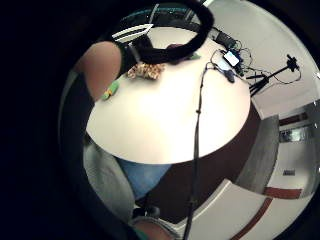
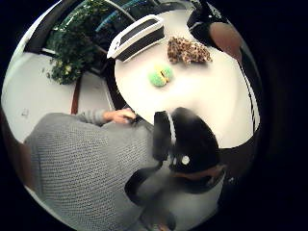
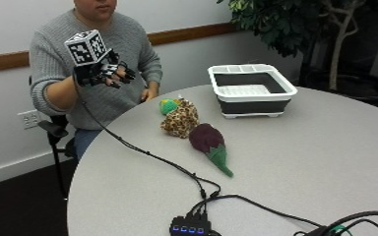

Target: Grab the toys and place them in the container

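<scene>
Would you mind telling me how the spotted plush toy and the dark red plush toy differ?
The spotted plush toy is tan with brown spots; the dark red plush toy is maroon with a green tail. The spotted one is a rounded lump, the red one long and tapering. The spotted one lies nearer the container. Both lie on the table, untouched.

No readable text anywhere (labels, brands included).

Three toys (image 3: 190, 125) crowd the table (image 3: 320, 157) beside the container (image 3: 251, 91).
</scene>
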`<action>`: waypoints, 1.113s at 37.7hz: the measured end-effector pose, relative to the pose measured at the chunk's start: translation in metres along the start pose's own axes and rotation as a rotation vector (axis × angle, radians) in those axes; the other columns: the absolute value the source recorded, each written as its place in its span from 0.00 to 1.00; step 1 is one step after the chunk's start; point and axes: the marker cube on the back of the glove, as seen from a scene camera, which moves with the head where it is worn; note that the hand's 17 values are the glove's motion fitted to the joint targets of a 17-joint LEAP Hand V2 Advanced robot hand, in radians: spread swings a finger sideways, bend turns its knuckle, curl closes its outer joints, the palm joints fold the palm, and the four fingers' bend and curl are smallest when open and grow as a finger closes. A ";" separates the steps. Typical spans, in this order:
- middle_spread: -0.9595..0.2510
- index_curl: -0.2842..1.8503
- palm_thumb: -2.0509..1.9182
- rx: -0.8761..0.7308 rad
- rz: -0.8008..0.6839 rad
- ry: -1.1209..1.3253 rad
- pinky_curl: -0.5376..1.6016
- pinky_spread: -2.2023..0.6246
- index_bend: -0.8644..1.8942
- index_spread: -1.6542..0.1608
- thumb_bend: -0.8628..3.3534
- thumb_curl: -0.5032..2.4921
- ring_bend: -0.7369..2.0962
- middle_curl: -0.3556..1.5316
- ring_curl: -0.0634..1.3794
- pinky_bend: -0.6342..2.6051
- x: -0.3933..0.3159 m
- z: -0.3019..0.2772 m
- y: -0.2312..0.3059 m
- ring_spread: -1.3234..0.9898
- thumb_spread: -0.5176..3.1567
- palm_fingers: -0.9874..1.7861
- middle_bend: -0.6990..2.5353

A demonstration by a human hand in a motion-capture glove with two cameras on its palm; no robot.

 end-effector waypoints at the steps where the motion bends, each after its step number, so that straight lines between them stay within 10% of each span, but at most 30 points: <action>1: 0.71 0.15 0.53 0.001 0.001 0.000 0.29 0.78 0.39 0.84 0.21 0.17 0.38 0.20 0.07 0.33 0.000 0.000 0.000 0.52 0.27 0.55 0.27; 16: 0.62 0.21 0.52 0.010 -0.016 -0.030 0.35 0.77 0.38 0.74 0.22 0.20 0.44 0.24 0.15 0.36 -0.021 0.011 -0.015 0.44 0.49 0.52 0.27; 28: 0.59 0.20 0.52 -0.012 -0.099 -0.010 0.37 0.75 0.34 0.72 0.22 0.22 0.55 0.26 0.22 0.39 -0.075 0.052 -0.132 0.40 0.54 0.54 0.28; 42: 0.57 0.17 0.53 -0.244 -0.011 0.115 0.41 0.71 0.34 0.72 0.22 0.24 0.63 0.30 0.28 0.45 -0.079 0.175 -0.131 0.39 0.54 0.54 0.30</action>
